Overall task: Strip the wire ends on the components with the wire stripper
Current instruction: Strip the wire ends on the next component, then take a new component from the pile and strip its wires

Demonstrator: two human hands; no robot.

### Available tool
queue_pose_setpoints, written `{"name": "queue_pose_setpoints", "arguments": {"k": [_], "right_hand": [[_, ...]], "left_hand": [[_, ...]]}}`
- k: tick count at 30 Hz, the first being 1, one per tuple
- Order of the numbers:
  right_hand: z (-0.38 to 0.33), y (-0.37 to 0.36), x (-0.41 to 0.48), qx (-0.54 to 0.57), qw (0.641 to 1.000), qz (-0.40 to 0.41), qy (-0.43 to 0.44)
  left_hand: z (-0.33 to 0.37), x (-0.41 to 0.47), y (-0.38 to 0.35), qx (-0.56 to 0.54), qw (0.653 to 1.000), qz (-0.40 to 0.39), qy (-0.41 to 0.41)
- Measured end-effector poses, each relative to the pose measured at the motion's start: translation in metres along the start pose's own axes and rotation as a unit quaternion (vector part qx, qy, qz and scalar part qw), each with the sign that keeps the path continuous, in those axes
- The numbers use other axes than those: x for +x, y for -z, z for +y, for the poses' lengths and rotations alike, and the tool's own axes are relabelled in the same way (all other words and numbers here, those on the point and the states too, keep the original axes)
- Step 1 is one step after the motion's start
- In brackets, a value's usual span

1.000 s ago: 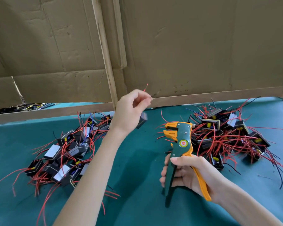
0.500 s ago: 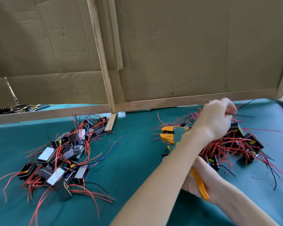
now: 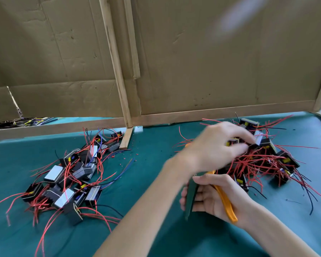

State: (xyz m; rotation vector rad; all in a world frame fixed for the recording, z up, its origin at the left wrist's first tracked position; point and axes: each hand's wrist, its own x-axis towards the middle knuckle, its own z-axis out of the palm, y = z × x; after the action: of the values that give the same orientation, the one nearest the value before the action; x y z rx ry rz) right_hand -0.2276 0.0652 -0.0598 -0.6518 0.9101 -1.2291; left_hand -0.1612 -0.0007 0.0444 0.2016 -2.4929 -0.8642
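Reaching left hand, blurred (stripper half-hidden)

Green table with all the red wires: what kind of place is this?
Probably a small workshop bench for hand-assembling electrical parts. Wired components lie in a left heap and a right heap on the green cloth, the right hand holds a wire stripper, and cardboard screens stand behind.

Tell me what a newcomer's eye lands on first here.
Two tangled piles of small black components with red wires lie on the green table: the left pile and the right pile. The left hand, blurred, reaches across into the right pile, while the right hand grips an orange-handled wire stripper near the front.
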Motion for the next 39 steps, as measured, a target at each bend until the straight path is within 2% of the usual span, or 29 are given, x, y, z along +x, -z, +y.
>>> {"name": "queue_pose_setpoints", "arguments": {"k": [1,3,4,7,9,11,15,19,22,26,35,39], "right_hand": [[0.001,0.000,0.003,-0.004,1.000,-0.003,0.010],[0.000,-0.001,0.002,0.019,1.000,-0.009,0.007],[0.000,0.001,0.003,0.031,1.000,-0.004,0.001],[0.000,0.002,0.004,0.037,0.999,-0.009,-0.004],[-0.001,0.001,0.004,0.030,1.000,-0.006,-0.005],[-0.001,0.000,0.003,0.026,1.000,-0.007,-0.005],[-0.001,0.001,0.003,0.029,1.000,-0.003,-0.008],[-0.001,0.001,0.002,0.030,1.000,-0.001,-0.007],[-0.002,0.000,0.002,0.029,1.000,-0.001,-0.008],[-0.001,0.000,0.002,0.028,1.000,-0.001,-0.009],[-0.001,0.002,0.003,0.027,1.000,-0.007,-0.011],[-0.002,0.001,0.004,0.028,1.000,-0.009,-0.010]], "left_hand": [[-0.009,-0.008,0.016,0.010,0.999,0.009,0.043],[-0.040,-0.024,0.049,0.100,0.982,0.020,0.161],[-0.061,-0.033,0.064,0.167,0.958,0.020,0.231],[-0.118,-0.062,0.097,0.322,0.850,0.032,0.416],[-0.144,-0.081,0.106,0.360,0.788,0.037,0.499],[-0.162,-0.097,0.109,0.366,0.756,0.017,0.543],[-0.182,-0.111,0.108,0.408,0.743,0.006,0.531],[-0.185,-0.111,0.104,0.388,0.763,0.093,0.509],[-0.183,-0.112,0.099,0.374,0.752,0.136,0.526],[-0.185,-0.115,0.098,0.419,0.713,0.104,0.553],[-0.195,-0.127,0.106,0.445,0.712,0.123,0.528],[-0.197,-0.128,0.108,0.444,0.716,0.157,0.515]]}}
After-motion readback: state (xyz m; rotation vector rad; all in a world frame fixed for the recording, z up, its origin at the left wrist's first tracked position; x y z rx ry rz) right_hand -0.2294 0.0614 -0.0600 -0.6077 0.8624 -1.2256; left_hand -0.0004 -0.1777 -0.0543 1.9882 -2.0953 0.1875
